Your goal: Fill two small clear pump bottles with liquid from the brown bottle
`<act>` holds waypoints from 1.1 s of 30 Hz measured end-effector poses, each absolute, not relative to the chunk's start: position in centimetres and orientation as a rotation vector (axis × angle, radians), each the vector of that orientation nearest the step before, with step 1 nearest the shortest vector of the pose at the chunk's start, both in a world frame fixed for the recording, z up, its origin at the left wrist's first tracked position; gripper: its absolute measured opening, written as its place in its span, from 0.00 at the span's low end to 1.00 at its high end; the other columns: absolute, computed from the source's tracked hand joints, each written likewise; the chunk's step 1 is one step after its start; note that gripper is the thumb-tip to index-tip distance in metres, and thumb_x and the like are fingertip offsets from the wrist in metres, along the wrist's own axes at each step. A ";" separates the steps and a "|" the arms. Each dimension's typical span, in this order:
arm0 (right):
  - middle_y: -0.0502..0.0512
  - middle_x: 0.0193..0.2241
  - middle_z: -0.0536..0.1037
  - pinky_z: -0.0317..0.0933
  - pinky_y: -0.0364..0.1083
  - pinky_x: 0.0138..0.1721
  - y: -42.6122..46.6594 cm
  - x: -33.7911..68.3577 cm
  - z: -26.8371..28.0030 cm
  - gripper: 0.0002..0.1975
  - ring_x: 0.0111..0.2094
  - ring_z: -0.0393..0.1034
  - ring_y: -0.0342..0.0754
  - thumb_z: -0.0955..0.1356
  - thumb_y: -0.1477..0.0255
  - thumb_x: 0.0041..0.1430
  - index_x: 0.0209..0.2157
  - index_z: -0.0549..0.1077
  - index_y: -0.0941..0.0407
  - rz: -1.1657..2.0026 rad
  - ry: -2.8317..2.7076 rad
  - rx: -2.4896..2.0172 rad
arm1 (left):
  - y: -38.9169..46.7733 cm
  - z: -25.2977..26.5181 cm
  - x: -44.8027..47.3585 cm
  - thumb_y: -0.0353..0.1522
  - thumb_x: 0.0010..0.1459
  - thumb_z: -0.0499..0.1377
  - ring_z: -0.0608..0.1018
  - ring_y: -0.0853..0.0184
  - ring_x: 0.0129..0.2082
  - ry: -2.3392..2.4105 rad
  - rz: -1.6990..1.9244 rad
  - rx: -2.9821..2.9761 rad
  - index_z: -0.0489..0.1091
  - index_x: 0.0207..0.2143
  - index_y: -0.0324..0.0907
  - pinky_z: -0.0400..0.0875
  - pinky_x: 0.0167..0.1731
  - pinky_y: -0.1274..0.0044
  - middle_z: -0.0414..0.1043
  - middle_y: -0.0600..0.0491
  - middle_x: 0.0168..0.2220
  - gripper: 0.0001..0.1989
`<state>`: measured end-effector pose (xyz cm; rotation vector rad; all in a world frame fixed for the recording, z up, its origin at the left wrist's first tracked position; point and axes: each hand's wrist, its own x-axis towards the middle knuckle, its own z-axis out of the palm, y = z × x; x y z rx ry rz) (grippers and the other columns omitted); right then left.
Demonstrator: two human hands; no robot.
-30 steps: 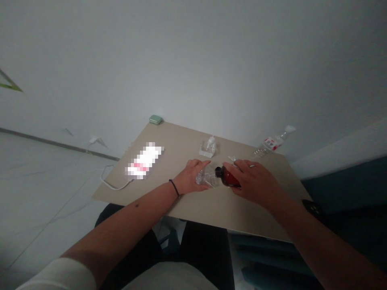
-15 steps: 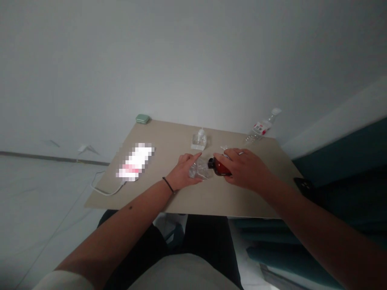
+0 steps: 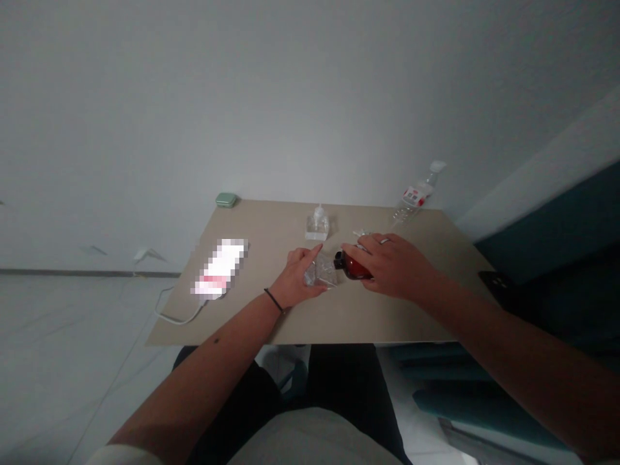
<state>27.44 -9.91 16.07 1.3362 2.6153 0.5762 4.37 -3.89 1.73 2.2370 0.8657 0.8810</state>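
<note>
I count one red bottle (image 3: 356, 268) and one clear container (image 3: 320, 273); my right hand (image 3: 387, 266) fingers clamp the bottle, left hand (image 3: 296, 281) fingers curl around the container.

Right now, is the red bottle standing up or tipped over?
Tipped over. The red bottle lies sideways in the right hand, its dark neck pointing at the clear container held by the left hand.
</note>
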 end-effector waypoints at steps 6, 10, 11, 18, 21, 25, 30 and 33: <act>0.63 0.45 0.75 0.54 0.50 0.42 -9.9 27.6 15.9 0.30 0.43 0.68 0.57 0.71 0.68 0.54 0.59 0.67 0.55 0.580 2.637 1.343 | -3.7 1.4 4.5 0.44 0.49 0.70 0.65 0.53 0.54 0.861 0.908 2.295 0.46 0.71 0.45 0.60 0.59 0.55 0.61 0.45 0.51 0.53; 0.62 0.44 0.76 0.53 0.50 0.41 -9.9 27.6 16.0 0.30 0.43 0.68 0.57 0.71 0.68 0.53 0.58 0.67 0.55 0.562 2.640 1.343 | -3.8 1.5 4.5 0.44 0.49 0.70 0.65 0.52 0.54 0.863 0.895 2.291 0.46 0.71 0.46 0.59 0.59 0.55 0.61 0.45 0.51 0.53; 0.62 0.44 0.76 0.53 0.50 0.41 -9.9 27.6 16.0 0.30 0.43 0.68 0.57 0.71 0.68 0.53 0.58 0.67 0.55 0.559 2.639 1.342 | -3.8 1.5 4.5 0.44 0.49 0.70 0.65 0.52 0.54 0.870 0.888 2.286 0.46 0.71 0.47 0.59 0.59 0.55 0.61 0.45 0.51 0.53; 0.62 0.43 0.76 0.53 0.50 0.41 -10.0 27.4 16.2 0.29 0.42 0.68 0.57 0.71 0.69 0.53 0.57 0.68 0.56 0.566 2.645 1.348 | -3.9 1.6 4.5 0.44 0.49 0.70 0.65 0.52 0.54 0.860 0.893 2.262 0.47 0.71 0.46 0.59 0.60 0.54 0.61 0.45 0.52 0.53; 0.62 0.43 0.76 0.53 0.50 0.41 -10.0 27.4 16.2 0.29 0.42 0.68 0.57 0.71 0.69 0.53 0.57 0.68 0.55 0.570 2.647 1.346 | -3.8 1.7 4.4 0.43 0.48 0.70 0.65 0.51 0.54 0.870 0.881 2.259 0.47 0.71 0.47 0.59 0.60 0.54 0.61 0.45 0.52 0.53; 0.62 0.44 0.76 0.53 0.50 0.41 -10.0 27.4 16.2 0.29 0.43 0.69 0.58 0.71 0.68 0.53 0.58 0.68 0.55 0.587 2.642 1.333 | -3.8 1.6 4.5 0.43 0.48 0.71 0.65 0.52 0.54 0.868 0.888 2.263 0.47 0.71 0.46 0.60 0.60 0.54 0.61 0.45 0.51 0.53; 0.62 0.43 0.76 0.53 0.50 0.40 -10.0 27.4 16.2 0.29 0.42 0.69 0.57 0.71 0.69 0.53 0.57 0.68 0.55 0.586 2.626 1.345 | -3.8 1.5 4.5 0.42 0.48 0.71 0.65 0.52 0.54 0.864 0.892 2.269 0.47 0.71 0.47 0.59 0.60 0.54 0.61 0.45 0.51 0.53; 0.62 0.43 0.76 0.52 0.50 0.40 -9.9 27.4 16.2 0.28 0.42 0.69 0.57 0.70 0.69 0.53 0.57 0.68 0.55 0.584 2.631 1.356 | -3.8 1.5 4.5 0.42 0.48 0.71 0.65 0.51 0.55 0.865 0.880 2.267 0.45 0.71 0.49 0.60 0.59 0.54 0.61 0.45 0.52 0.54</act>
